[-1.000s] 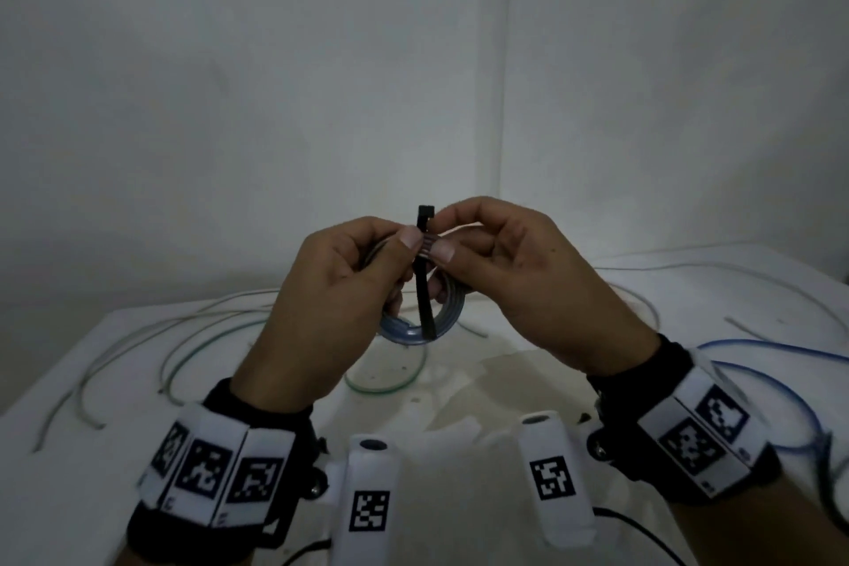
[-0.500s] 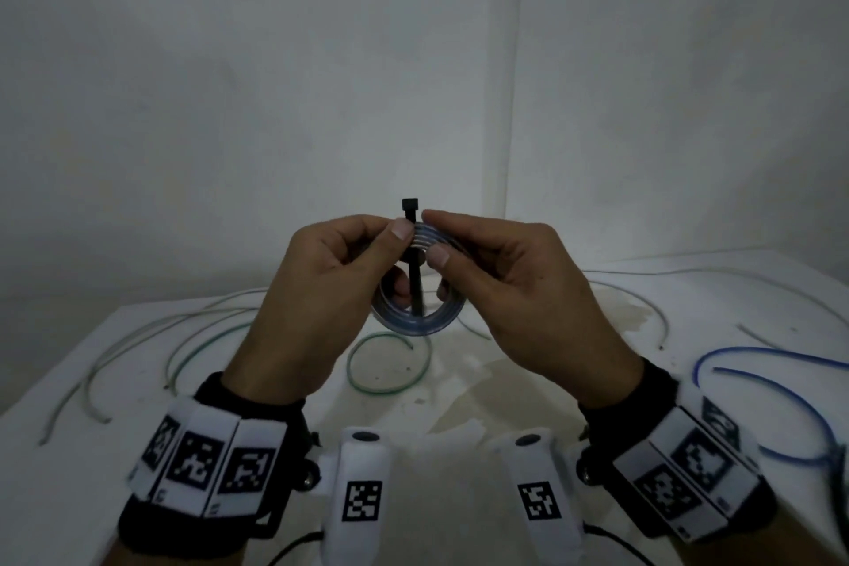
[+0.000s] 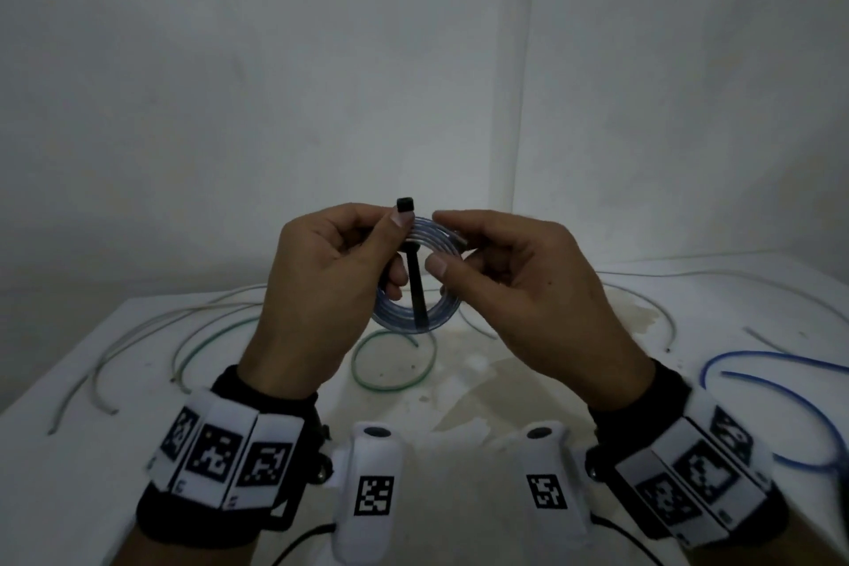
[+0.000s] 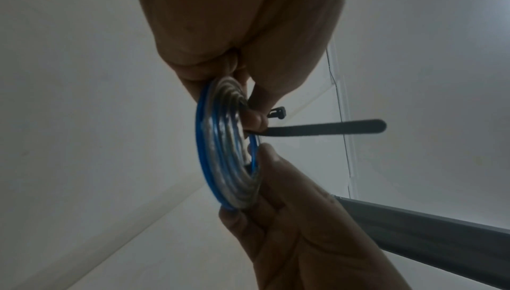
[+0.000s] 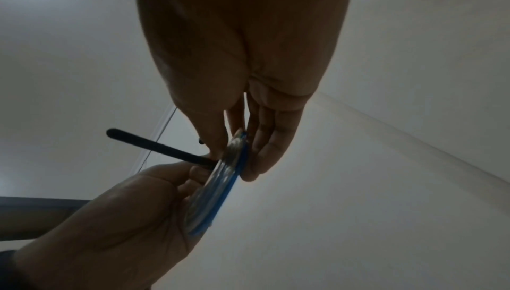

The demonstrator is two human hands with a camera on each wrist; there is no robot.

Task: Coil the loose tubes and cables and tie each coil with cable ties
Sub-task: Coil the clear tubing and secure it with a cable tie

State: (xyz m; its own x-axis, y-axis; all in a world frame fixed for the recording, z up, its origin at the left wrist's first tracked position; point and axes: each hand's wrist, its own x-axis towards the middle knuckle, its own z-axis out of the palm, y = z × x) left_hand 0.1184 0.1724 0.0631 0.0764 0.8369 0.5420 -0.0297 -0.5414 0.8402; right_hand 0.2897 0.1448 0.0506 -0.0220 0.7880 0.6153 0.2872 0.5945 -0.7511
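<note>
Coiled blue tube [image 3: 416,276] held upright above the white table [image 3: 82,464], a black cable tie [image 3: 417,285] threaded through its middle.

The left hand [image 3: 321,290] pinches the coil's top and the tie just under its head; the right hand [image 3: 519,290] curls round the coil's right side, hiding that part. Loose green cable [image 3: 390,361], blue cable [image 3: 781,391] and pale cables [image 3: 138,345] lie on the table, some cut off at the frame edges.
</note>
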